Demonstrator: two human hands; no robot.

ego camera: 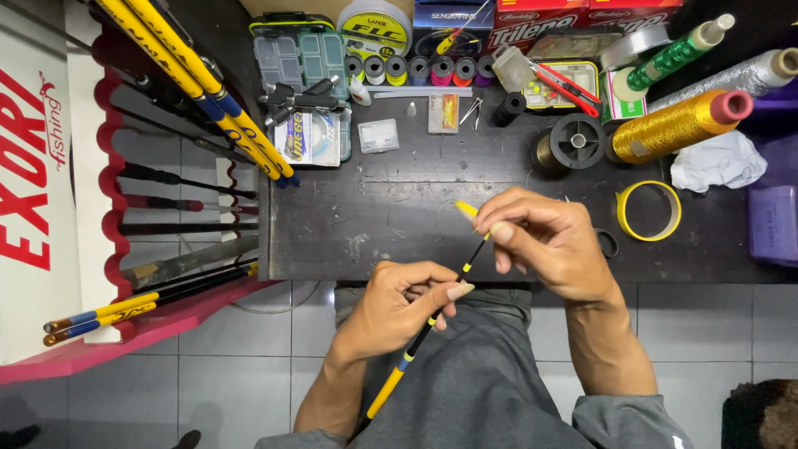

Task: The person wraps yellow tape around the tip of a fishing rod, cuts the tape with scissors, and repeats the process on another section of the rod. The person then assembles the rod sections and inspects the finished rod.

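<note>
- Head view, step in hand: work on the tip end of a slim black-and-yellow rod section [440,303] appears to be under way, with the section held slanted across the person's lap, its upper end just over the near edge of the dark workbench [399,208].
- Left hand [399,303]: it is closed around the black middle part of the rod, thumb laid along it, below the bench edge and over the grey trousers.
- Right hand [544,241]: the fingers are curled and pinched on the rod near its yellow tip [465,208], which juts out past the fingertips over the bench. Whether thread or some small part is also pinched there cannot be told, since the fingers hide that spot.
- Next move, as a judgement: a steady hold by the left hand and fine turning or wrapping by the right fingertips would be called for, with the tip kept free of the clutter farther back on the bench.
- Surroundings, placed from the bench: a gold thread cone [682,125] and a black spool [578,141] lie at its far right, a yellow tape ring [648,209] is set near the right hand, small thread bobbins [420,70] are lined along the back, and a red rod rack [108,175] stands off its left side.
</note>
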